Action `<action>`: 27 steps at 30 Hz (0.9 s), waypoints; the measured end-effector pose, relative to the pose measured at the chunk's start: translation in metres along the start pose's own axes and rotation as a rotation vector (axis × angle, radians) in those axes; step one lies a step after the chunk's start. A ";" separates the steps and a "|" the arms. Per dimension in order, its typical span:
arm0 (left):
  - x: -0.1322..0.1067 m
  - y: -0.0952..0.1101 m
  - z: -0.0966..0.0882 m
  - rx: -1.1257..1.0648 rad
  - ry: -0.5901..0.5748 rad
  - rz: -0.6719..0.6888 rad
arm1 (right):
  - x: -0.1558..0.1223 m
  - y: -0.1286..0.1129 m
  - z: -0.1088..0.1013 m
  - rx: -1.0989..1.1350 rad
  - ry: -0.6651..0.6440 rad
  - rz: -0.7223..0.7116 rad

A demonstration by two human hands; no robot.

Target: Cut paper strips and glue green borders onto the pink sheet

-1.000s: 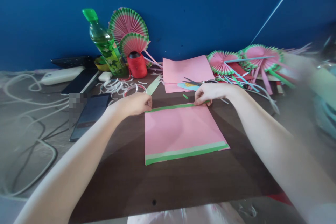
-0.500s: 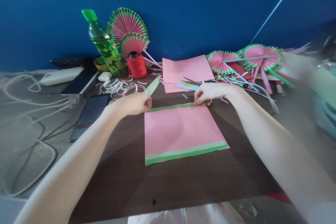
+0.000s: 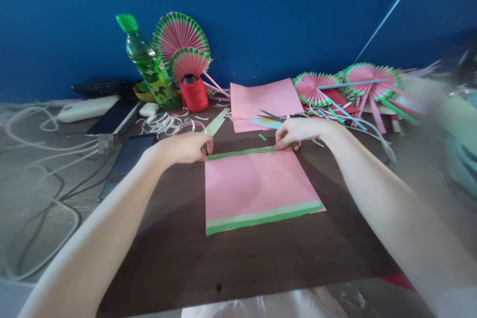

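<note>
A pink sheet of paper (image 3: 253, 181) lies flat on the dark table, with a pale green and a darker green band along its near edge. Across its far edge runs a narrow green paper strip (image 3: 242, 153). My left hand (image 3: 192, 147) is closed at the strip's left end, its fingertips curled down onto the corner. At the other end my right hand (image 3: 292, 134) pinches the strip between thumb and fingers; a bit of green shows under them. Scissors (image 3: 271, 116) lie open just beyond my right hand, partly hidden by it.
Pink sheets (image 3: 264, 99) lie at the back. Pleated paper fans (image 3: 182, 35) stand behind a red thread spool (image 3: 194, 93) and a green bottle (image 3: 151, 67). More fans (image 3: 368, 79) lie at right. A phone (image 3: 128, 161), cables (image 3: 67, 198) and white paper scraps (image 3: 164, 124) are at left.
My left hand has shifted slightly left along the strip, uncovering a little more of its left end. My right hand and the pink sheet stay in place.
</note>
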State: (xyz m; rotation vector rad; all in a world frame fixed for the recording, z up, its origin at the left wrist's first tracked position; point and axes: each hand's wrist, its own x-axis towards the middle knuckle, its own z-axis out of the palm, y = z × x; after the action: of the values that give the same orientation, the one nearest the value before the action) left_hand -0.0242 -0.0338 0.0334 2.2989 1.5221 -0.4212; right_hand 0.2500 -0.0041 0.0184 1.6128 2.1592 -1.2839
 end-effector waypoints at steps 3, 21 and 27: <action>0.002 0.013 0.005 -0.097 0.149 0.109 | -0.001 -0.001 0.000 0.007 0.002 0.009; 0.014 0.060 0.077 0.172 0.484 0.141 | 0.001 0.001 0.001 0.070 0.007 0.035; 0.014 0.059 0.079 0.181 0.501 0.168 | 0.002 0.000 0.001 0.080 0.013 0.052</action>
State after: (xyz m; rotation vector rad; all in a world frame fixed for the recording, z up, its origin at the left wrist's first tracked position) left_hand 0.0316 -0.0788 -0.0358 2.7993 1.5299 0.0773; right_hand 0.2489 -0.0034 0.0159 1.6998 2.0837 -1.3644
